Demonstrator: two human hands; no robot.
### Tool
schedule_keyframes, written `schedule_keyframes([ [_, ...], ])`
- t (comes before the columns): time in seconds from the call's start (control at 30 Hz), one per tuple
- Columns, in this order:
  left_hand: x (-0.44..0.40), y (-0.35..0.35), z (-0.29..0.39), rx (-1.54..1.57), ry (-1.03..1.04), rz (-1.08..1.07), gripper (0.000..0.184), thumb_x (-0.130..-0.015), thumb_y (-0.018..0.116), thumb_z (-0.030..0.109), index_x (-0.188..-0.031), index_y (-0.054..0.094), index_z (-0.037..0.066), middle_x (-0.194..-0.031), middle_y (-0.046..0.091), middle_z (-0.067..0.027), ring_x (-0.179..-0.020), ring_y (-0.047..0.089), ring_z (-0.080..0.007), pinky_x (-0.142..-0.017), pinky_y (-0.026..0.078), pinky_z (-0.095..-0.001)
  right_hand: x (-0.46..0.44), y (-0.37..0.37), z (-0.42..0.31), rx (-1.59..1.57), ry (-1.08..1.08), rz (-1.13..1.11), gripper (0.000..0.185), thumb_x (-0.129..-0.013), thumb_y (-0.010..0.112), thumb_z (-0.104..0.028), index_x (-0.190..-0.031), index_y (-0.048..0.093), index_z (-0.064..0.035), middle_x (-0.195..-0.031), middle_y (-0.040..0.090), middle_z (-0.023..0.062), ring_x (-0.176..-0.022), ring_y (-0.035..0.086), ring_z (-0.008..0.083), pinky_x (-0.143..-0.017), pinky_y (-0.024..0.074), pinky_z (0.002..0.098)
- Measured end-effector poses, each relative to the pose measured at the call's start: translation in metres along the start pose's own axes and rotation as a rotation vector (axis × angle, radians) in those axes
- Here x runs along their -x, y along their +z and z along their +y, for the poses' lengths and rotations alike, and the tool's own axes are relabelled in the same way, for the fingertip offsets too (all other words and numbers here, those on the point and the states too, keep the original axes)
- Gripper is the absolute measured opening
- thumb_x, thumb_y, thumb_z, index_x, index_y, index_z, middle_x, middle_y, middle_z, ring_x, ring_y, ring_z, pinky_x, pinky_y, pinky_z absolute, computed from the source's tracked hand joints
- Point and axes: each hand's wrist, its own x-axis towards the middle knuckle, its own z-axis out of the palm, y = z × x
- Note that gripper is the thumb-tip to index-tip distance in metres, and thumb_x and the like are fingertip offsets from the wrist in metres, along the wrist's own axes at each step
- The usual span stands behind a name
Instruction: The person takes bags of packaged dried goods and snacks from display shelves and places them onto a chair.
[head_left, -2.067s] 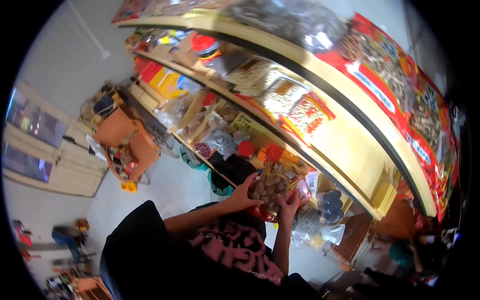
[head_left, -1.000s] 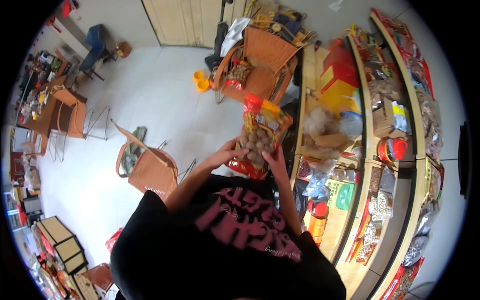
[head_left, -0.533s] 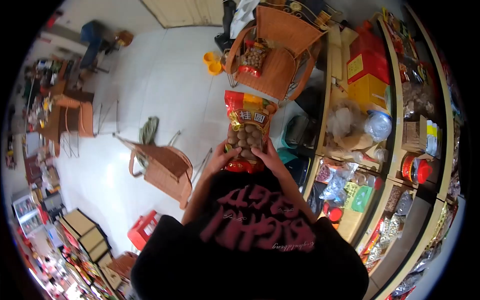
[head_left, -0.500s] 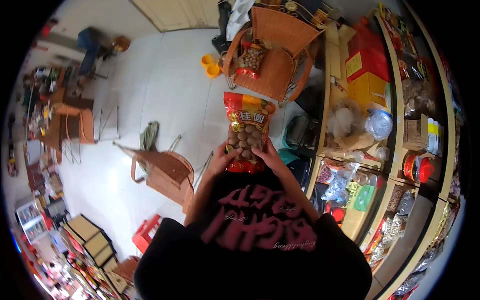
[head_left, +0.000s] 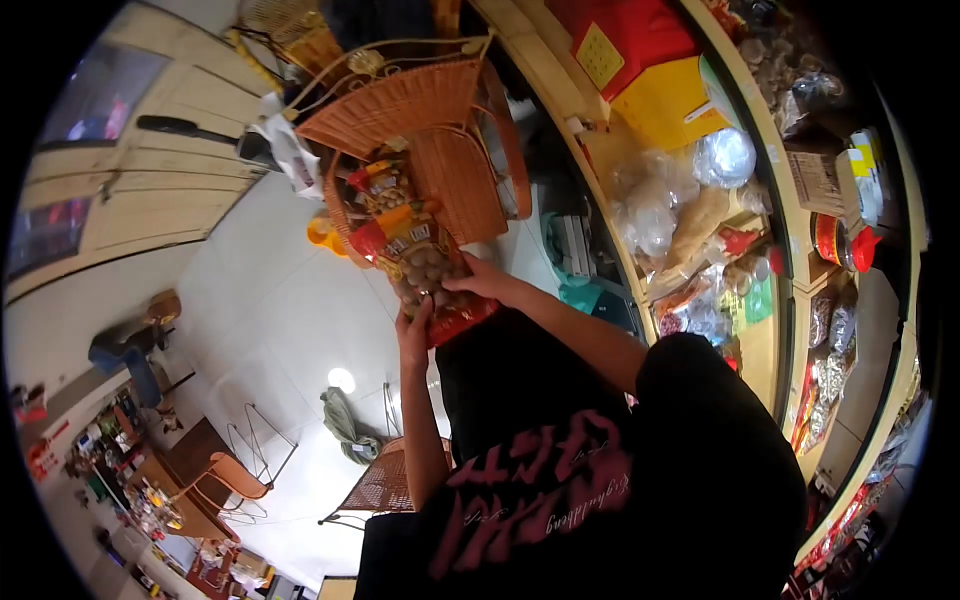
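Both my hands grip a red and yellow bag of dried longans (head_left: pixel 425 270) with a clear window showing round brown fruit. My left hand (head_left: pixel 414 328) is closed on its lower left edge, thumb on the front. My right hand (head_left: pixel 484 280) grasps the right edge, thumb also across the front. Tilted to the left, the bag's top overlaps a wicker armchair (head_left: pixel 455 180) in front of me. A second, similar bag (head_left: pixel 385 187) rests on that seat, its lower part hidden behind the held one.
Wooden shelves (head_left: pixel 600 200) with packaged goods run along my right. A white plastic bag (head_left: pixel 290 150) hangs beside the armchair, near yellow objects (head_left: pixel 325 235) on the tiled floor. Another wicker chair (head_left: pixel 385 480) stands at lower left, with a green cloth (head_left: pixel 347 425) by it.
My view has swung left. Both hands have carried the longan bag forward, closer to the armchair, and it now tilts left and partly covers the second bag.
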Motion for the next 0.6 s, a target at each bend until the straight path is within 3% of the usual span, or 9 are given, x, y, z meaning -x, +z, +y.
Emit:
schedule_keyframes([
  [0.07, -0.038, -0.007, -0.022, 0.042, -0.047, 0.027, 0.04, -0.091, 0.059, 0.019, -0.125, 0.05, -0.001, -0.113, 0.059, -0.0068, -0.1, 0.056, -0.0137, -0.088, 0.045, -0.0278, -0.025, -0.01, -0.006, 0.032, 0.037, 0.033, 0.075, -0.078, 0.073, -0.023, -0.137, 0.032, 0.0005, -0.13, 0.048, 0.0142, -0.118, 0.047, 0.0225, -0.1, 0.0381, 0.0318],
  [0.2, -0.12, -0.044, -0.09, -0.274, -0.1, -0.069, 0.04, -0.091, 0.06, 0.023, -0.123, 0.053, 0.0, -0.108, 0.061, -0.0059, -0.096, 0.057, -0.0119, -0.085, 0.045, -0.0251, -0.114, -0.052, 0.044, 0.006, 0.064, 0.033, 0.083, -0.071, 0.077, -0.023, -0.137, 0.033, 0.0029, -0.127, 0.052, 0.0133, -0.118, 0.048, 0.023, -0.098, 0.0378, 0.0315],
  [0.3, -0.162, -0.054, -0.108, -0.295, -0.12, -0.127, 0.04, -0.09, 0.062, 0.024, -0.122, 0.054, 0.0, -0.103, 0.062, -0.005, -0.093, 0.057, -0.0107, -0.082, 0.046, -0.0252, -0.119, -0.06, 0.063, -0.095, 0.079, 0.134, 0.074, -0.072, 0.075, -0.015, -0.133, 0.036, -0.0004, -0.113, 0.053, 0.0103, -0.104, 0.053, 0.0215, -0.092, 0.0422, 0.0313],
  [0.43, -0.223, -0.071, -0.13, -0.449, -0.15, -0.173, 0.042, -0.089, 0.064, 0.024, -0.121, 0.055, -0.001, -0.096, 0.064, -0.0031, -0.087, 0.057, -0.0106, -0.075, 0.047, -0.0263, -0.165, -0.076, 0.078, -0.158, 0.079, 0.124, 0.065, -0.073, 0.075, -0.014, -0.129, 0.043, -0.0022, -0.118, 0.055, 0.0109, -0.109, 0.054, 0.0214, -0.094, 0.0427, 0.0324],
  [0.5, -0.251, -0.064, -0.128, -0.24, -0.183, -0.166, 0.039, -0.09, 0.063, 0.019, -0.122, 0.052, 0.0, -0.102, 0.062, -0.0046, -0.091, 0.058, -0.0117, -0.079, 0.049, -0.0266, -0.195, -0.09, 0.075, -0.126, 0.116, 0.132, 0.065, -0.071, 0.076, -0.012, -0.128, 0.045, -0.003, -0.118, 0.056, 0.0104, -0.109, 0.054, 0.0217, -0.093, 0.044, 0.033],
  [0.53, -0.271, -0.07, -0.137, -0.281, -0.09, -0.209, 0.037, -0.091, 0.061, 0.018, -0.122, 0.052, 0.0, -0.106, 0.062, -0.0058, -0.095, 0.058, -0.0131, -0.083, 0.049, -0.0275, -0.205, -0.092, 0.059, -0.12, 0.18, 0.145, 0.065, -0.071, 0.076, -0.011, -0.128, 0.045, -0.0028, -0.118, 0.056, 0.0105, -0.109, 0.055, 0.0215, -0.092, 0.0449, 0.0334],
  [0.6, -0.301, -0.07, -0.128, -0.354, -0.139, -0.177, 0.036, -0.09, 0.061, 0.022, -0.119, 0.054, 0.001, -0.104, 0.063, -0.0056, -0.094, 0.059, -0.0152, -0.083, 0.049, -0.0296, -0.242, -0.103, 0.059, -0.001, 0.079, 0.165, 0.071, -0.07, 0.074, -0.008, -0.132, 0.04, 0.0009, -0.116, 0.058, 0.0098, -0.106, 0.056, 0.0203, -0.092, 0.0446, 0.0318],
])
